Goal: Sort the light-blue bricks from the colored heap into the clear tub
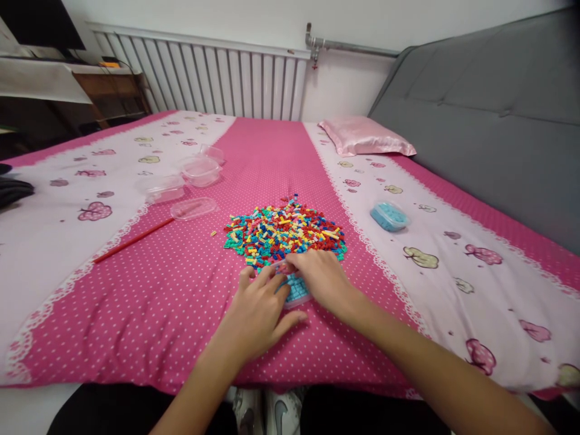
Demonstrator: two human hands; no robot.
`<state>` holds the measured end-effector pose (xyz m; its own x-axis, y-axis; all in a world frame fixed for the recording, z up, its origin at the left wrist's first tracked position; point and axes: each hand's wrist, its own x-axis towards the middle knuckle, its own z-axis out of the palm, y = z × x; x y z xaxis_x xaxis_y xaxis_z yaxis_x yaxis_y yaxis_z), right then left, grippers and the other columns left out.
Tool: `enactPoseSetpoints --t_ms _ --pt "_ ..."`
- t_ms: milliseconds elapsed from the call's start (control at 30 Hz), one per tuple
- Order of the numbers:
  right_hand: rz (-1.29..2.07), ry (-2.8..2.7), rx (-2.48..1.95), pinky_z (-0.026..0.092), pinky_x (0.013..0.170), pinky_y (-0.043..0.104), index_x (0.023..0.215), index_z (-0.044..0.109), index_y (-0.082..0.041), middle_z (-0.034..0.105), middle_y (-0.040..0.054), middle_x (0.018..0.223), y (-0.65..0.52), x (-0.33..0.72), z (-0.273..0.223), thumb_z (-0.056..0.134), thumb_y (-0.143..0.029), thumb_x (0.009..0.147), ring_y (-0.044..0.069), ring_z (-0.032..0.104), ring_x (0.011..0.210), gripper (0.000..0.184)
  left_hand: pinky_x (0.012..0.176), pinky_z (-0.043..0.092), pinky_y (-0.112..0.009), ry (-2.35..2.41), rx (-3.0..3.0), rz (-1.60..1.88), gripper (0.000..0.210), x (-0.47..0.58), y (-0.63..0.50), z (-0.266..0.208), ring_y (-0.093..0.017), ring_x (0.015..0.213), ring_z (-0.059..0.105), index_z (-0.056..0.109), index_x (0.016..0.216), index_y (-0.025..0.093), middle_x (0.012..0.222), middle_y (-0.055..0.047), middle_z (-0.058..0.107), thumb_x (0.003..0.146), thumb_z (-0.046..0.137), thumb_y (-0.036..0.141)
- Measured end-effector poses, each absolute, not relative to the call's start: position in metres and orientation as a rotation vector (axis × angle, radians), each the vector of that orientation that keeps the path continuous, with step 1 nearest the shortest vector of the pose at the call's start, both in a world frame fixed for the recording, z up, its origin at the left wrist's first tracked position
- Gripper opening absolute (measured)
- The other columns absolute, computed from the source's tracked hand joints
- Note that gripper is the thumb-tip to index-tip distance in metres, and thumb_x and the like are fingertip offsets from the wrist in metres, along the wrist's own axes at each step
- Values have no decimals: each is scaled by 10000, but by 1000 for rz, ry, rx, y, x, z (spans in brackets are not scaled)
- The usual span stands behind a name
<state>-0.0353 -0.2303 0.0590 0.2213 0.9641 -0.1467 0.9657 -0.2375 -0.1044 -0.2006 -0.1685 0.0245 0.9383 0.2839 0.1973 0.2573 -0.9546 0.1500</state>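
Observation:
A small clear plastic container (296,291) with rows of light-blue building bricks sits on the pink bedspread, between my two hands. My left hand (258,305) is at its left side, fingers spread and bent, fingertips over the bricks and thumb stretched out along the near edge. From the right, my right hand (321,278) reaches over the container's far side with its fingers bent together; whatever is at those fingertips is hidden. Just beyond lies a loose heap of small multicoloured building bricks (285,229), in red, yellow, blue, teal and white.
A second container (390,216) of light-blue bricks stands to the right. At left are several clear containers (199,170), a clear lid (194,209) and a red stick (133,240). A pink pillow (365,136) lies near the grey headboard (489,115); a radiator (217,75) lines the wall.

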Motion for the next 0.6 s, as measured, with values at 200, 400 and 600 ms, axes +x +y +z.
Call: enactPoseSetpoints --t_ms 200,400,600 --pt "-230 2034 2570 579 859 406 1190 640 -167 671 73 1153 -233 -30 57 621 -397 971 187 664 982 317 1069 318 -556 367 2924 573 409 -219 -164 30 -319 1284 481 615 1272 243 1433 -76 575 1009 482 527" --pt "103 2240 2870 572 896 430 1230 628 -170 652 86 1225 -250 -9 40 626 -384 969 207 654 1051 338 1106 381 -563 652 2518 921 889 -238 -151 -19 -337 1338 430 255 1522 283 1440 -151 413 838 694 641" --pt "732 1996 3260 551 944 473 1279 605 -177 623 100 1287 -290 4 -23 627 -403 964 234 631 1117 388 1142 365 -580 676 2530 905 1105 -233 -151 -40 -357 1357 433 193 1532 291 1455 -151 418 697 838 619"
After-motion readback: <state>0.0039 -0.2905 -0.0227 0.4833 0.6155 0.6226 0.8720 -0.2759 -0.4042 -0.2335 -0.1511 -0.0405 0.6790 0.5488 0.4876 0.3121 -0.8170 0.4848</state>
